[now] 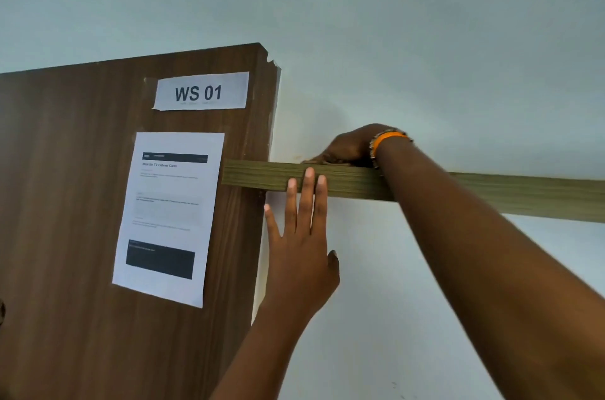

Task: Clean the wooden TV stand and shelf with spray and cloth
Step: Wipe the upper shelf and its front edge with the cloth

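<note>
Fingers [306, 190] of our left hand [299, 245] lie straight against the shelf [491, 191] edge beside the wooden panel [65, 203], while our right hand [347, 147] rests on top, its grip hidden, no cloth or spray visible, so wiping seems unfinished.

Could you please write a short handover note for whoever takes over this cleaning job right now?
Left hand: open, fingers straight, fingertips resting against the front edge of the shelf.
Right hand: on top of the shelf near the tall wooden panel, by the wall; whether it holds a cloth cannot be seen from here.
No spray bottle and no cloth are in view.
The panel carries a "WS 01" label and a printed sheet.
Done: cannot be judged from this view.
Left: find the spray and cloth, finish the shelf top and edge, then clean the TV stand.
</note>
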Demonstrator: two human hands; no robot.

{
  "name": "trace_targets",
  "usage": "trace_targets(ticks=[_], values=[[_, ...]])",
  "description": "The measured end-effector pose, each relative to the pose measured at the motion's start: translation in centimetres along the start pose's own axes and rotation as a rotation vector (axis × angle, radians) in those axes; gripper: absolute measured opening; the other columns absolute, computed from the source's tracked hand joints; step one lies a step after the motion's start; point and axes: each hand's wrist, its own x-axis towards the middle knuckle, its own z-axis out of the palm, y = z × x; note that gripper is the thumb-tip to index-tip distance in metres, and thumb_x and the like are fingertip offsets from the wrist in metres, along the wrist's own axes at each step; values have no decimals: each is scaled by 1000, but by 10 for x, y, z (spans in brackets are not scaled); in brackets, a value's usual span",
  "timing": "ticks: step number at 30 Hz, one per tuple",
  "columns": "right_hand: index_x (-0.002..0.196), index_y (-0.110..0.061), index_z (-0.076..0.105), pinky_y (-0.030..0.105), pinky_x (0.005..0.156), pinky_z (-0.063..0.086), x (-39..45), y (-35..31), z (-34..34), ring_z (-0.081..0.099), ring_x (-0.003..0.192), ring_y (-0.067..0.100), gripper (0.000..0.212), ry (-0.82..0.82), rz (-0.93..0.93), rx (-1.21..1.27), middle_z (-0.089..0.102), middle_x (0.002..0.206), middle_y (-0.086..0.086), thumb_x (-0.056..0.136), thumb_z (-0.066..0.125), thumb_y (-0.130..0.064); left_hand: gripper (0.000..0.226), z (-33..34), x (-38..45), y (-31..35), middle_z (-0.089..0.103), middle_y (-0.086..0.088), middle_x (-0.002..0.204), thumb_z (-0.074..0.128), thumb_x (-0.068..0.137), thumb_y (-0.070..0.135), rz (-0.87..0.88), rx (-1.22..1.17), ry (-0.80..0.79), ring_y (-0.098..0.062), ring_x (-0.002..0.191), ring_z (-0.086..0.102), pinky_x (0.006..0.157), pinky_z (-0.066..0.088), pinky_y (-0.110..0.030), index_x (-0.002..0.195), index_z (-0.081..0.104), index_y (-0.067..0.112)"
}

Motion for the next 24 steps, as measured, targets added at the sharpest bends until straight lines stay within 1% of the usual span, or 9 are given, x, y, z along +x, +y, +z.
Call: trace_targets(ticks=[3, 5, 7, 10, 15, 18, 19, 21, 24], values=[[119, 6, 57, 37, 98, 43, -19, 27, -3, 60, 103, 30, 43, -51, 115, -51, 58, 125, 22, 101, 32, -24, 119, 6, 3, 0, -21, -7, 154, 66, 72, 49, 1, 0, -30, -30, 141, -20, 112, 2, -54, 143, -23, 13], [104, 6, 59, 22, 82, 48, -34, 36, -4, 56, 79, 26, 35, -76, 171, -50, 59, 108, 25, 99, 32, -16, 126, 11, 4, 0, -33, -5, 150, 64, 70, 55, 13, -32, -42, -30, 138, -30, 112, -5, -51, 139, -33, 15], [92, -4, 56, 21, 58, 42, -47, 34, -6, 42, 60, 18, 23, -90, 203, -30, 52, 83, 18, 96, 35, -11, 130, 15, 5, -1, -36, -5, 149, 65, 66, 59, 24, -63, -47, -30, 137, -32, 112, -8, -51, 139, -33, 15], [103, -2, 64, 20, 47, 39, -49, 13, -3, 48, 51, 15, 27, -103, 149, 141, 54, 72, 11, 96, 41, -15, 131, 17, 4, 0, -39, -6, 148, 64, 65, 60, 19, -85, -60, -31, 136, -34, 111, -10, -50, 138, -34, 17], [123, -3, 55, 26, 54, 37, -16, -38, 5, 43, 58, 16, 40, -27, -125, 287, 50, 82, 13, 102, 26, -20, 112, 8, 4, 7, -40, -11, 145, 52, 81, 55, -37, -48, -104, -32, 125, -48, 107, -24, -49, 130, -39, 13], [125, -12, 57, 29, 72, 41, -17, -27, 4, 52, 80, 17, 40, 65, -110, 301, 59, 109, 12, 101, 30, -30, 108, 0, -4, 36, -49, -9, 138, 46, 85, 54, -149, -93, -94, -31, 128, -44, 105, -25, -48, 132, -40, 9], [124, -13, 58, 29, 78, 40, -20, -16, 4, 53, 87, 18, 40, 72, -80, 269, 59, 119, 11, 100, 32, -31, 109, -3, -9, 51, -43, -12, 143, 49, 84, 54, -152, -105, -76, -33, 133, -37, 109, -18, -50, 135, -36, 7], [123, -13, 59, 30, 81, 40, -30, 10, 0, 56, 93, 21, 40, 30, -28, 212, 59, 125, 8, 100, 32, -31, 112, -11, -17, 82, -9, -18, 155, 63, 73, 52, -54, -130, -39, -39, 142, -5, 111, 8, -57, 148, -5, 5], [119, -14, 61, 27, 71, 45, -56, 58, -3, 61, 84, 18, 39, -27, 78, 204, 64, 116, 6, 99, 35, -34, 112, -14, -22, 124, 21, -17, 153, 72, 59, 51, 120, -170, 30, -40, 137, 22, 102, 27, -59, 147, 18, 9]])
